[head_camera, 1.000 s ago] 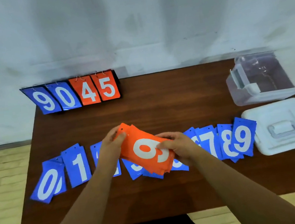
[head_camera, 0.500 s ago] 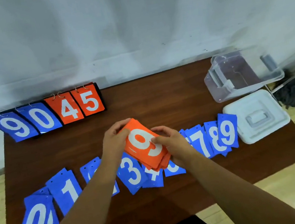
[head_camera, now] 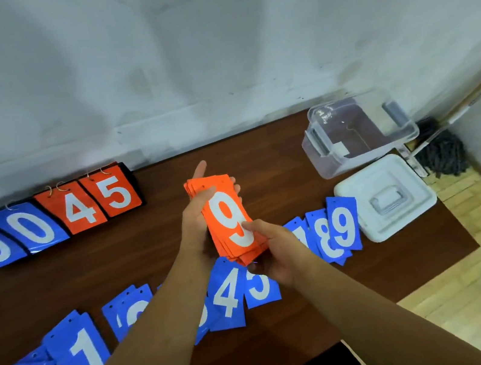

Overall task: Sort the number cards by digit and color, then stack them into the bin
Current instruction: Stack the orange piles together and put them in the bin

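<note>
The stack of orange cards [head_camera: 229,219] is held above the table [head_camera: 276,157] by both hands, with a white 9 on the top card. The left hand [head_camera: 195,225] is curled round the left edge of the stack. Its thumb is laid across the top card and its fingers [head_camera: 201,167] are seen behind the far end. The right hand [head_camera: 279,252] pinches the near right corner, with the thumb on the face.

Because the stack is gripped from two sides, the edges are probably being squared, so that it can be put into the bin as one block. The clear bin [head_camera: 408,130] is placed to the right of the fingers and farther away, well apart from them, with its mouth open. The white lid [head_camera: 384,196] is laid beside it, nearer to the person, so the way in is not blocked.

The blue cards [head_camera: 226,296] are spread by digit on the table, below and on both sides of the fingers, and are not yet collected. The score stand [head_camera: 48,221] is kept far to the left.
</note>
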`<state>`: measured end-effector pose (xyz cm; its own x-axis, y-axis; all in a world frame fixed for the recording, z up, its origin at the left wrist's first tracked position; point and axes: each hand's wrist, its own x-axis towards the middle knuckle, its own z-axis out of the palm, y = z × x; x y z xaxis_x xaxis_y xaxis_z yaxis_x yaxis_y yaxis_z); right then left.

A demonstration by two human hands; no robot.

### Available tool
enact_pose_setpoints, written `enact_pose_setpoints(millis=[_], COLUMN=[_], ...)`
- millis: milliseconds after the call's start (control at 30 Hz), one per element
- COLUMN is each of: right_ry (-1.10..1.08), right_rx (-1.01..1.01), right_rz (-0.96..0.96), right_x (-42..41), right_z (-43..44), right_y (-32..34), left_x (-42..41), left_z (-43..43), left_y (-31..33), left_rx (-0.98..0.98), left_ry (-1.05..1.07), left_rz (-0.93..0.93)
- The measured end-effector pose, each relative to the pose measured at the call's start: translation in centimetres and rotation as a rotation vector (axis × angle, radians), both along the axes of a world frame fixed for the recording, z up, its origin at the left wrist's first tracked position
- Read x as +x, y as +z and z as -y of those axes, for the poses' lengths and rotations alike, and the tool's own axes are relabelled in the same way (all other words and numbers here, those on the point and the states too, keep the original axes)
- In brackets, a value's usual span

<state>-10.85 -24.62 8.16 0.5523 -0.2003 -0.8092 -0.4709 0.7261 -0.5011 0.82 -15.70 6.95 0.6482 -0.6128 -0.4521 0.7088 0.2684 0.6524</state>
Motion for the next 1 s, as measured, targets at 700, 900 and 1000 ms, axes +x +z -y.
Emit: enact_pose_setpoints(millis=[700,900,1000], right_ry=[0.303,0.308,0.363], right_rx=[-0.713,-0.837,-0.915], right_rz=[0.163,0.118,0.107], right_x=[-2.0,0.4,1.8], right_z=[27.9,36.0,39.5], right_y=[-1.7,-0.7,-0.8], left_x=[-6.6,-5.0,-3.5], left_z=[27.8,32.3,33.8], left_y=[-1.1,-1.9,-3.1], left_rx=[0.698,0.709,0.846], left_ry=[0.095,-0.075,-0.038], left_rz=[0.459,0.535,0.664])
